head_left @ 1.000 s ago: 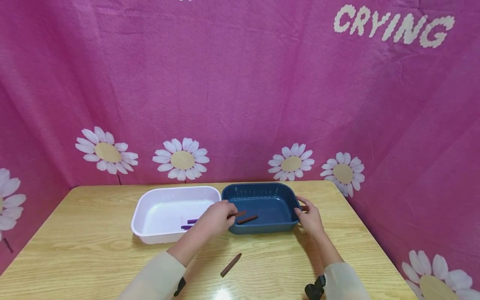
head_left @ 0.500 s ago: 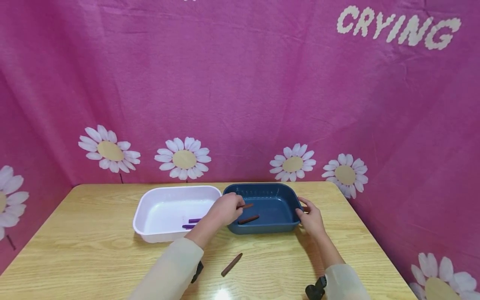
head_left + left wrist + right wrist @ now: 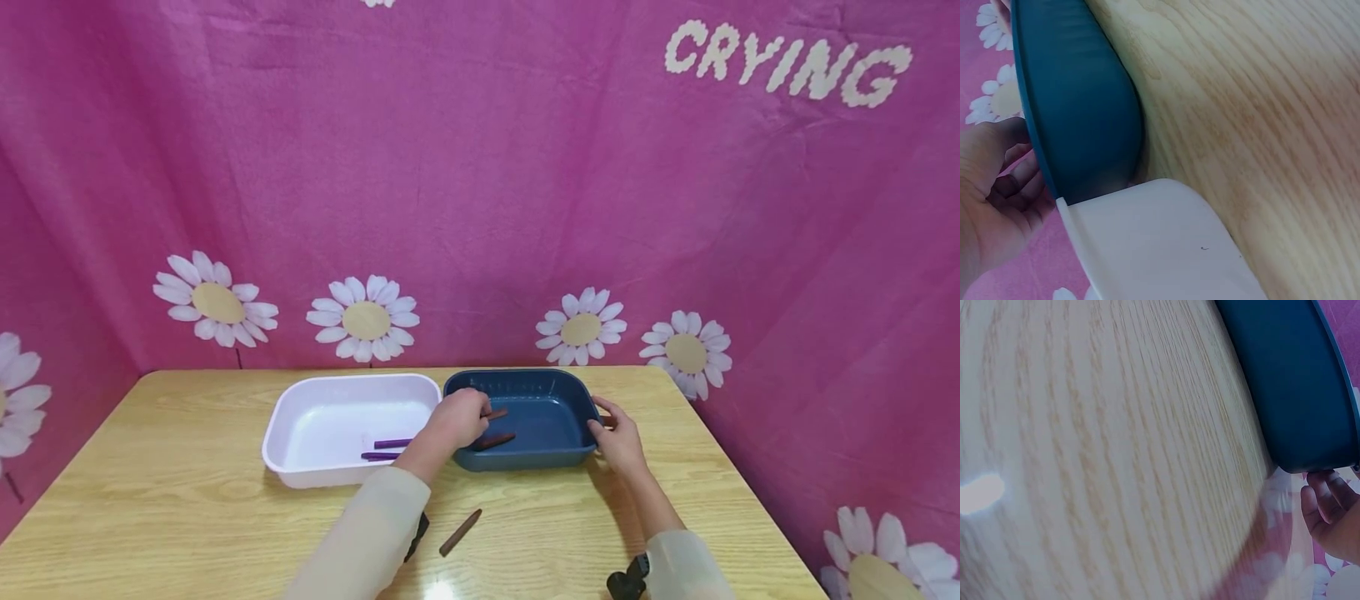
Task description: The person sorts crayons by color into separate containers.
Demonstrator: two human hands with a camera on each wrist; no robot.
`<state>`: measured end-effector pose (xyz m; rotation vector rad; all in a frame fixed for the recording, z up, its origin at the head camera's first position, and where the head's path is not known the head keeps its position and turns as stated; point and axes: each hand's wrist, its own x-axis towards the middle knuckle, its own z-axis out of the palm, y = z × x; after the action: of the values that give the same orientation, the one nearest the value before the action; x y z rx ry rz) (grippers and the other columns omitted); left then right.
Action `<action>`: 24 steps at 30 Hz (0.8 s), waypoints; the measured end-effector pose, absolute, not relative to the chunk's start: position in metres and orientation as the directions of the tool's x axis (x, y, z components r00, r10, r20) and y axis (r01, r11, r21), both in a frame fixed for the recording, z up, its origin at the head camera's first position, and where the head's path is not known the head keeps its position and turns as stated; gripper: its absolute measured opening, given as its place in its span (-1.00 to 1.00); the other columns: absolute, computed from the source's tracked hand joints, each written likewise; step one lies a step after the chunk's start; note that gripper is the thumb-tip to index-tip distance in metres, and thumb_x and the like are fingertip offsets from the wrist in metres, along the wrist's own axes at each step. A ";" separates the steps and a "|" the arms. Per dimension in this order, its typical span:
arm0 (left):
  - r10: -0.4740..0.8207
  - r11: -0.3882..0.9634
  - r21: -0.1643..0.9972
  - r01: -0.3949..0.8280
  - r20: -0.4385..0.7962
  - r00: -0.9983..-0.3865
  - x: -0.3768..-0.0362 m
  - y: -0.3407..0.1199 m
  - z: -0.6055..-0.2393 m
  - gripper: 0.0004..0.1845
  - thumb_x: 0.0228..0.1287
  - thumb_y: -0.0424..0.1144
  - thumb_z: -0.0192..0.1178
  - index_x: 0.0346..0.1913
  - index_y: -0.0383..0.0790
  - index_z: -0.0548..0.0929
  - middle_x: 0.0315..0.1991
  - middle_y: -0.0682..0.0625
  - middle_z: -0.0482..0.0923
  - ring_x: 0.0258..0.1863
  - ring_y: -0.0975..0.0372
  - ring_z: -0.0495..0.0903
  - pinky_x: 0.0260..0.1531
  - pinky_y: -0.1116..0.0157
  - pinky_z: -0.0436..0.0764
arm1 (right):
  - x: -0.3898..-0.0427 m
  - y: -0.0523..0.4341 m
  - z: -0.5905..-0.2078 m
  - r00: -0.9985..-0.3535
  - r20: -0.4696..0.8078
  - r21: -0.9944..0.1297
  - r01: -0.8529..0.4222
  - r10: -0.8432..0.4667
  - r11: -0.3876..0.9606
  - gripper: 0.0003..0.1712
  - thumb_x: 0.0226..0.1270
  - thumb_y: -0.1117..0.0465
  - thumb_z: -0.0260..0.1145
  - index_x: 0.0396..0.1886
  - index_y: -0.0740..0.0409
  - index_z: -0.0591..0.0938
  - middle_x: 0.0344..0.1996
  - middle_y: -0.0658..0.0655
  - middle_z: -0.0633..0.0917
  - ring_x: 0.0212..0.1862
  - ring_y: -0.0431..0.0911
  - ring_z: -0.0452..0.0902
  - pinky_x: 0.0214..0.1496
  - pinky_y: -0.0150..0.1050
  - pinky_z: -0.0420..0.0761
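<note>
two bins, two hands, and brown crayons on a wooden desk

a pink cloth backdrop [image 3: 480,183] printed with white daisies hangs behind a wooden desk [image 3: 187,517]. on the desk, side by side and touching, sit a white bin [image 3: 300,442] on the left and a blue bin [image 3: 558,412] on the right. the left wrist view shows what the head view cannot: the outer walls of both bins meeting at their near corners, seen from low at desk level.

the left hand [image 3: 459,419] reaches over the blue bin's left end, its fingers curled round one end of a brown crayon [image 3: 497,413] held above the bin's floor. only the head view shows that crayon; in the left wrist view the curled fingers [image 3: 1019,181] appear behind the blue rim and the crayon is hidden. the right hand [image 3: 618,437] rests against the blue bin's right end; the right wrist view shows its fingers [image 3: 1329,497] bent at the bin's corner, just under the rim.

a second brown crayon [image 3: 498,440] lies inside the blue bin near its front wall. two purple crayons [image 3: 386,450] lie in the white bin near its right side. a third brown crayon [image 3: 461,532] lies loose on the desk, in front of the bins, between the two sleeves.
</note>
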<state>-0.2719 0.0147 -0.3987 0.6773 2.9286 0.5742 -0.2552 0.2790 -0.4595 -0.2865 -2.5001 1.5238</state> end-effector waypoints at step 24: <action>0.427 0.835 0.398 0.381 -0.030 -0.904 -0.280 0.018 -0.415 -0.85 0.26 -0.29 0.14 -0.19 -0.22 0.66 -0.19 -0.03 0.62 -0.12 0.15 0.57 -0.08 0.21 0.56 | -0.254 0.277 -0.460 -0.960 0.079 -0.903 0.046 0.270 0.427 -0.49 0.30 0.38 0.11 0.26 0.21 0.40 -0.08 0.46 0.56 -0.40 -0.10 0.52 -0.53 -0.40 0.45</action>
<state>-0.2801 0.0175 -0.4150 0.6393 2.8957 0.5910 -0.2542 0.2771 -0.4601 -0.2771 -2.4678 1.5520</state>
